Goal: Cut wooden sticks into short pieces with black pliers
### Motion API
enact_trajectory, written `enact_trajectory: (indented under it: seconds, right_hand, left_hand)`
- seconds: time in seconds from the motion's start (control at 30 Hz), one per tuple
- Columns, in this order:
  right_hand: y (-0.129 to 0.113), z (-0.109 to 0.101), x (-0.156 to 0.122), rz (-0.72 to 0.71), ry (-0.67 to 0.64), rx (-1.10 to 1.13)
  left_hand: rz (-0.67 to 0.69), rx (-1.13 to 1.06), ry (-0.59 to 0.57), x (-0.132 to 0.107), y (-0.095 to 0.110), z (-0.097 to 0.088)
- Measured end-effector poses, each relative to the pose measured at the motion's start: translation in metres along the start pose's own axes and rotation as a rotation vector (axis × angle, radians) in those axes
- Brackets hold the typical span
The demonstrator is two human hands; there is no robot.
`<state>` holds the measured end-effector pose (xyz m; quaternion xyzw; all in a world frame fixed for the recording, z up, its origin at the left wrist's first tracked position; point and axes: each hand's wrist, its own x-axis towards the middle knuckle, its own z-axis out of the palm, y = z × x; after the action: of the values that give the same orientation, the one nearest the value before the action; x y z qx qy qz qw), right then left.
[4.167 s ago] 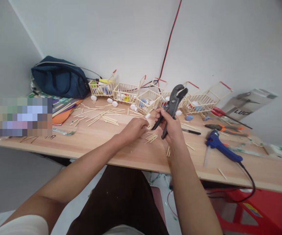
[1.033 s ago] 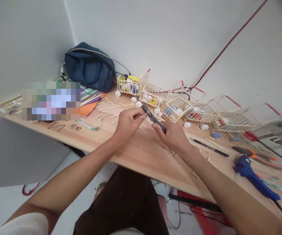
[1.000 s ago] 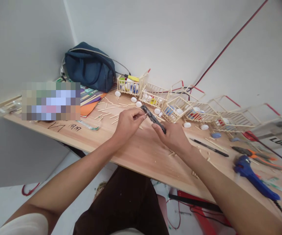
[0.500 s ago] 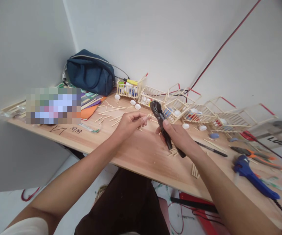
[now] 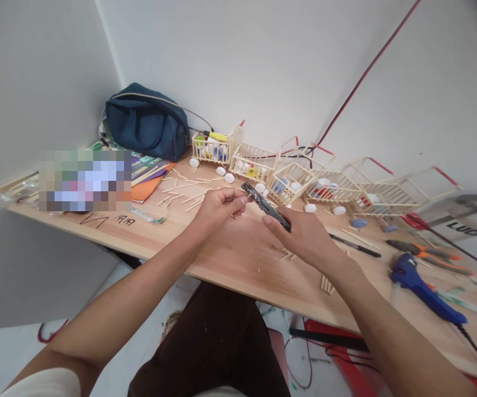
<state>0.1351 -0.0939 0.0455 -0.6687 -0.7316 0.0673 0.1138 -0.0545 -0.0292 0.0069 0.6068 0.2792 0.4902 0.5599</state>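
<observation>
My right hand (image 5: 304, 237) grips the black cutting pliers (image 5: 263, 202) by the handles, jaws pointing left toward my left hand. My left hand (image 5: 217, 207) is pinched on a thin wooden stick, its tip right at the pliers' jaws. Both hands hover just above the wooden table (image 5: 238, 259), near its middle. Loose wooden sticks (image 5: 184, 190) lie scattered behind my left hand, and a few short cut pieces (image 5: 287, 255) lie under my right hand.
A row of small stick-built carts (image 5: 291, 179) with white wheels lines the back. A dark blue bag (image 5: 145, 127) and books sit at the back left. On the right lie a black pen (image 5: 354, 245), orange-handled pliers (image 5: 428, 256) and a blue glue gun (image 5: 424, 286).
Half a second ago the pliers stood upright apart from the stick; now my right hand has tilted them flat and brought the jaws to the stick in my left hand.
</observation>
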Motion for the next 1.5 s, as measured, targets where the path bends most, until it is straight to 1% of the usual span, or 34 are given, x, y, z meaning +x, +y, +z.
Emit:
enact_trajectory:
  seconds: [0.2,0.37,0.53,0.77,0.93,1.0,1.03,1.13,1.2,1.27,1.37,1.5]
  right_hand:
    - [-0.001,0.003,-0.001,-0.019,0.033,-0.033]
    - [-0.005,0.005,-0.002,0.003,0.112,-0.143]
    - [-0.005,0.007,-0.002,-0.024,0.140,-0.116]
    - [-0.004,0.007,-0.002,-0.046,0.187,-0.186]
    - [-0.003,0.009,0.000,-0.064,0.217,-0.165]
    - [-0.003,0.010,0.001,-0.058,0.204,-0.071]
    - [-0.003,0.010,0.003,-0.043,0.173,0.022]
    - [0.001,0.009,0.009,0.043,0.057,0.423]
    - [0.007,0.008,0.015,0.100,0.041,0.656]
    - [0.016,0.008,0.021,0.136,0.089,0.796]
    - [0.031,0.009,0.027,0.199,0.201,0.889]
    - [0.052,0.010,0.026,0.224,0.371,0.983]
  left_hand:
    - [0.003,0.022,-0.019,-0.001,0.000,0.000]
    - [0.023,0.057,-0.025,-0.001,0.002,-0.001]
    - [0.033,0.081,-0.018,-0.002,0.004,-0.001]
    - [0.027,0.118,-0.004,-0.002,0.003,-0.004]
    - [0.012,0.105,0.004,-0.003,0.001,-0.004]
    - [0.020,0.070,0.003,-0.003,0.000,-0.004]
    - [0.022,0.052,-0.003,-0.002,0.000,-0.004]
    - [-0.006,-0.001,-0.057,0.000,-0.003,-0.004]
    - [-0.054,-0.040,-0.081,0.000,-0.006,-0.004]
    - [-0.111,-0.066,-0.059,0.000,-0.008,-0.004]
    - [-0.187,-0.068,-0.017,-0.001,-0.011,-0.003]
    - [-0.216,-0.032,-0.052,0.000,-0.015,0.003]
